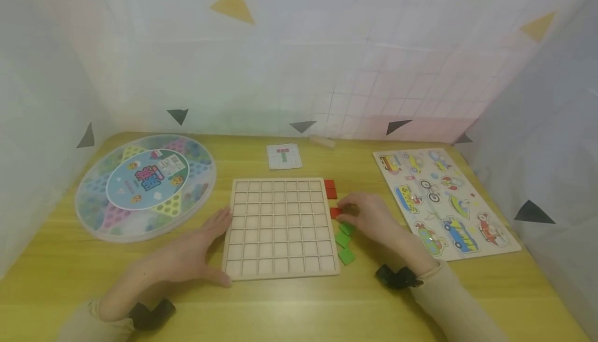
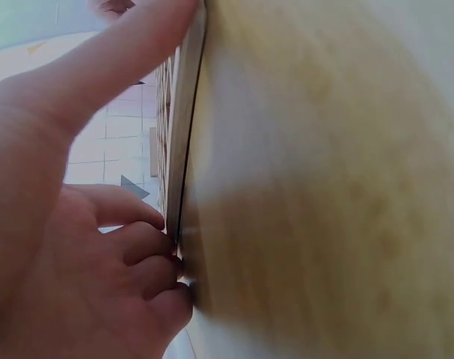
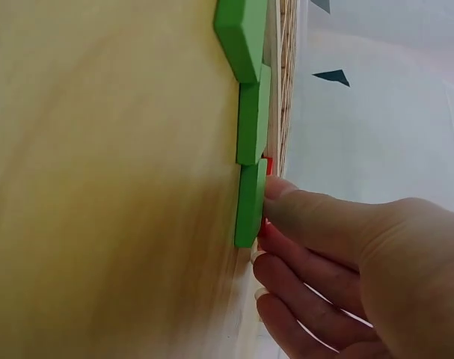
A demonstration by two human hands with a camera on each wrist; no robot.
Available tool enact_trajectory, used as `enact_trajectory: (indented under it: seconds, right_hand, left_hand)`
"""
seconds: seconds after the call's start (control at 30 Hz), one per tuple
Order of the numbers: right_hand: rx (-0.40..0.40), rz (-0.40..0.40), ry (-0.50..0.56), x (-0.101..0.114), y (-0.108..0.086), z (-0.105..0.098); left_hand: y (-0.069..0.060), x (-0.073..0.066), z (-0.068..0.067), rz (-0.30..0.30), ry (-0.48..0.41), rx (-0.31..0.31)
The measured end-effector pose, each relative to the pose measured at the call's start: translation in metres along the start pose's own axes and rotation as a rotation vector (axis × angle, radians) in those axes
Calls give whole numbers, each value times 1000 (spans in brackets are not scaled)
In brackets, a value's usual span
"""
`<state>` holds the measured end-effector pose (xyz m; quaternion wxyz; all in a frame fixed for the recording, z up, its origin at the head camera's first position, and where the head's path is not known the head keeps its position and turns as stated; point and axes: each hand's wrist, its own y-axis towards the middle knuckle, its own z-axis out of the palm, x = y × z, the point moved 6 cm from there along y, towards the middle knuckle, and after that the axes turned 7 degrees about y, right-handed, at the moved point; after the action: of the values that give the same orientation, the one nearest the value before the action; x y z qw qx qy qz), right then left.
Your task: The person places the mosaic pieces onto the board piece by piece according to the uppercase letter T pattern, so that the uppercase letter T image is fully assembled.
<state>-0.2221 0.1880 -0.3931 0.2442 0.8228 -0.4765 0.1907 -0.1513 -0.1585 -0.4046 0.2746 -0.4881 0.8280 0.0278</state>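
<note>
Lower left of frame, the left hand (image 1: 184, 258) is spread against the wooden grid board (image 1: 282, 222), sitting mid-frame on the bench (image 1: 289, 311). Right of centre, the right hand (image 1: 376, 221) pinches a red square tile (image 1: 334, 213), green square tiles (image 1: 346, 256) just below!

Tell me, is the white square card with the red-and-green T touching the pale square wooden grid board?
Apart: the head view shows a strip of yellow wood-grained table between the card and the board.

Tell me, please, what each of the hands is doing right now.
Left hand: open, touching the wooden grid board.
Right hand: closed, pinching a red tile.
</note>
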Motion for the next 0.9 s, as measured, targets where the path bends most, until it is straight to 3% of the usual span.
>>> enact_trajectory:
  seconds: [0.27, 0.53, 0.9]
  right_hand:
    - [2, 4, 2, -1, 0, -1]
    - [1, 75, 75, -1, -2, -10]
    - [-38, 32, 101, 10, 8, -21]
  left_hand:
    - [1, 1, 1, 15, -6, 3]
    - [0, 2, 1, 24, -17, 14]
    - [0, 2, 2, 13, -16, 19]
